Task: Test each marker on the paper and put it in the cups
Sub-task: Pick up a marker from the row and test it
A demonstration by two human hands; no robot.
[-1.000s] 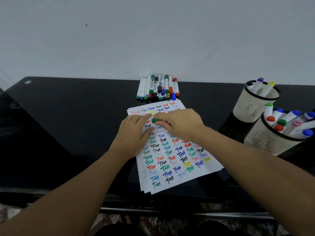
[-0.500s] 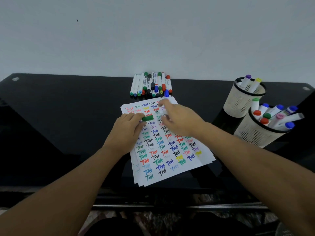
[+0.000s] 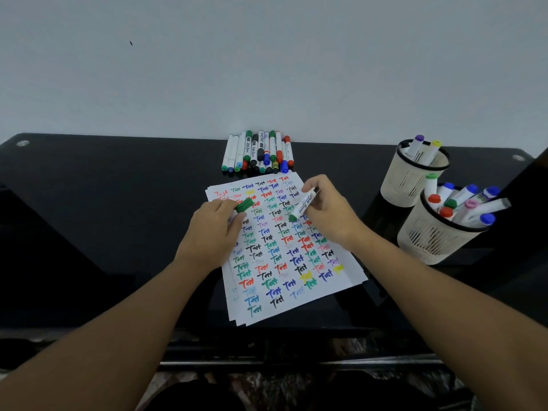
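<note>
Over the paper (image 3: 296, 271), marker (image 3: 303, 204) now uncapped, cap (image 3: 245, 204) apart.

left hand (image 3: 212, 229) pinching, right hand (image 3: 327, 213) gripping

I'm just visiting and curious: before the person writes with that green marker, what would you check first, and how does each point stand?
1. Cap off: ok. The left hand holds the green cap.
2. Marker held: ok. The right hand grips the green marker, tip down.
3. Tip touching the paper: cannot tell.
4. Paper steadied: ok, the left hand rests on it.
5. Free writing space under the tip: cannot tell; the sheet is crowded with words.
6. Room in the near cup: ok, though fairly full.
</note>
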